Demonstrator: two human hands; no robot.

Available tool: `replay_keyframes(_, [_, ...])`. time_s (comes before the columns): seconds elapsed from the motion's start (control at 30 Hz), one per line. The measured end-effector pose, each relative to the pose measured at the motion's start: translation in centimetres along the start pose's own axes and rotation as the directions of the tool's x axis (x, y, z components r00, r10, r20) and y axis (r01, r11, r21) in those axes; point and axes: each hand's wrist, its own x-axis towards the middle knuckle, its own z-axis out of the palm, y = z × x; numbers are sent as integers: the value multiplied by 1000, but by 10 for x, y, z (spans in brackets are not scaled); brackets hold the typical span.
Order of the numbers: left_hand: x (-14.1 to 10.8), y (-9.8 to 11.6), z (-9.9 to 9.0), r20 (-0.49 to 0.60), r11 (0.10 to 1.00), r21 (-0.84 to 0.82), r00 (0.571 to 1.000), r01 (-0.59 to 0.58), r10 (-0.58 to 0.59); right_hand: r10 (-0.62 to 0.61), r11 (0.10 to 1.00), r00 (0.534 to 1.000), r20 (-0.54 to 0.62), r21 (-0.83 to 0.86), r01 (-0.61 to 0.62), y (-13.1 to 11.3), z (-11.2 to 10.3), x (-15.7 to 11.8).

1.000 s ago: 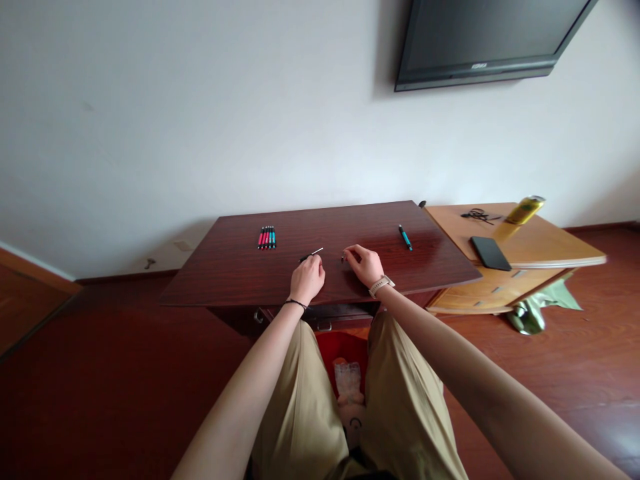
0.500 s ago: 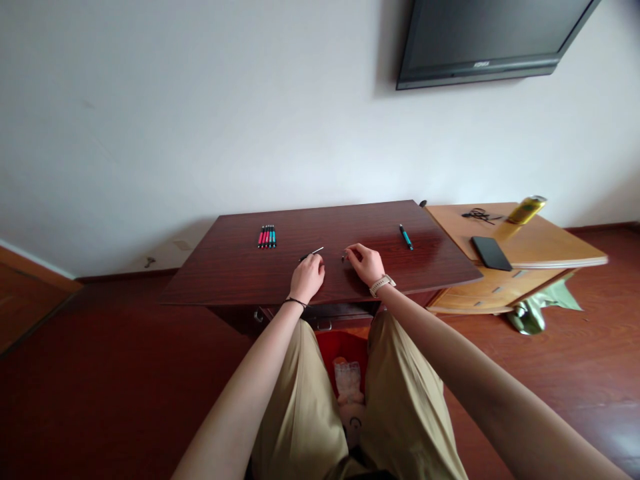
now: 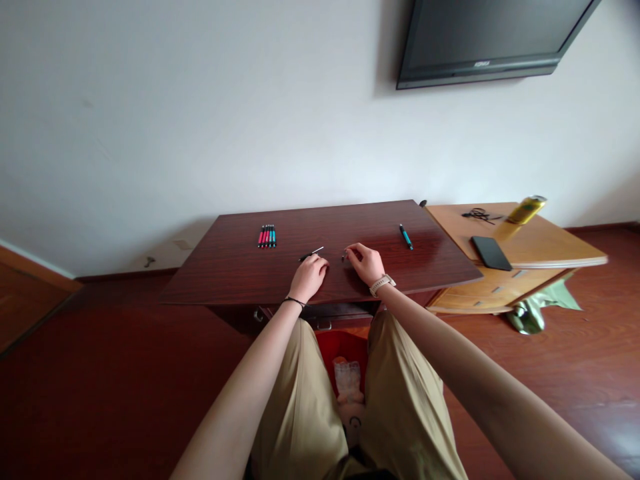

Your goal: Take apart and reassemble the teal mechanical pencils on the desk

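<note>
My left hand (image 3: pixel 309 279) rests on the dark wooden table with curled fingers, closed on a slim pen part (image 3: pixel 311 254). Its black end and pale, thin end show beyond the knuckles; the grip itself is partly hidden. To the right, my right hand (image 3: pixel 367 264) pinches a small dark piece (image 3: pixel 344 257), too small to name, just above the tabletop. Several pink and teal pens (image 3: pixel 267 237) lie side by side at the back left. A single teal pen (image 3: pixel 406 237) lies apart on the right side.
The dark table (image 3: pixel 225 267) stands against the wall. Beside it, a lighter cabinet (image 3: pixel 560 247) bears a phone (image 3: pixel 491 253), a black cord (image 3: pixel 481 215) and a yellow can (image 3: pixel 527 209). A red bin (image 3: pixel 327 347) sits between my legs, and a television (image 3: pixel 490 40) hangs above.
The fingers of my left hand have shifted slightly to the right, spreading a little. My right hand stays almost still, and the pens lie unmoved.
</note>
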Motion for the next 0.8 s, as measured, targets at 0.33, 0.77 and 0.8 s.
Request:
replay_keyframes(0.33, [1, 5, -2, -7, 992, -103, 997, 77, -78, 8, 991, 1000, 0, 132, -8, -1, -3, -1])
replay_keyframes(0.77, [17, 12, 16, -18, 900, -394, 977, 188, -212, 5, 988, 999, 52, 153, -13, 2, -1, 1])
replay_keyframes(0.8, [20, 15, 19, -25, 887, -420, 975, 192, -222, 2, 988, 998, 58, 154, -11, 1, -1, 1])
